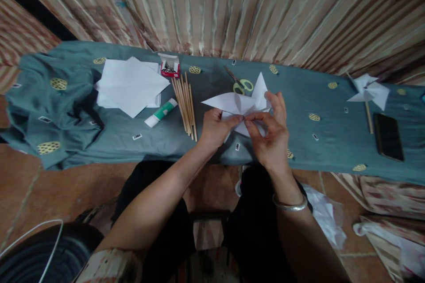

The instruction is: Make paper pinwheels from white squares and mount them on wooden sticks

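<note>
A white paper pinwheel shape [232,102] lies on the grey-green cloth [299,141] in front of me. My left hand [215,128] pinches its centre from the left, fingers closed on the paper. My right hand [271,135] pinches the same centre from the right, thumb and forefinger pressed on the folded tips. A silver bangle [289,205] circles my right wrist.
Left of the paper lie several wooden sticks [186,104], a glue stick [161,112], a stack of white sheets [129,85] and a red box of pins [170,67]. Green scissors [241,84] lie behind. A finished pinwheel [368,93] and a phone [388,136] sit at the right.
</note>
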Action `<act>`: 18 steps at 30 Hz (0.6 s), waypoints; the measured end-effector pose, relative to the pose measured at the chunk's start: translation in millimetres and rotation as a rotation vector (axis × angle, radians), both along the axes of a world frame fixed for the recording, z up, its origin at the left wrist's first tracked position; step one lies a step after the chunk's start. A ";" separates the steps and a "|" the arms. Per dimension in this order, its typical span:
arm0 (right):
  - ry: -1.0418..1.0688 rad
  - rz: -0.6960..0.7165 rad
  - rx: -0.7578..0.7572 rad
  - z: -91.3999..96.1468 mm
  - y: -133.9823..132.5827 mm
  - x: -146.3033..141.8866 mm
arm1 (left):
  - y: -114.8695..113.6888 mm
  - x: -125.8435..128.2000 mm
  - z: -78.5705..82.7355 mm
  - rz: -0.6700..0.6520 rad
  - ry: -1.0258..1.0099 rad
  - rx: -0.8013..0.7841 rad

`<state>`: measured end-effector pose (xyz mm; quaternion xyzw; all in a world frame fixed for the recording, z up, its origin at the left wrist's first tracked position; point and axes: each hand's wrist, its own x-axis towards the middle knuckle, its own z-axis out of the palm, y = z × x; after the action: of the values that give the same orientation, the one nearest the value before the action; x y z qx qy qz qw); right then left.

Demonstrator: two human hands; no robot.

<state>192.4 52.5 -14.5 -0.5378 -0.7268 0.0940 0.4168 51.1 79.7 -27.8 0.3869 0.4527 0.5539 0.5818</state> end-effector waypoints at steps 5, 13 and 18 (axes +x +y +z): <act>-0.007 0.003 -0.001 -0.4 -0.3 0.2 | -0.4 -0.4 -0.2 -0.016 0.001 0.000; -0.002 0.003 -0.046 2.0 -0.7 1.2 | -0.3 -1.6 0.8 -0.019 0.074 0.012; -0.002 0.000 -0.064 3.5 -1.6 1.5 | -0.9 -2.8 3.6 -0.018 0.137 0.044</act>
<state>193.9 50.9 -11.0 -0.5510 -0.7239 0.1164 0.3986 48.3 78.7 -24.2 0.4407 0.4757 0.5306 0.5458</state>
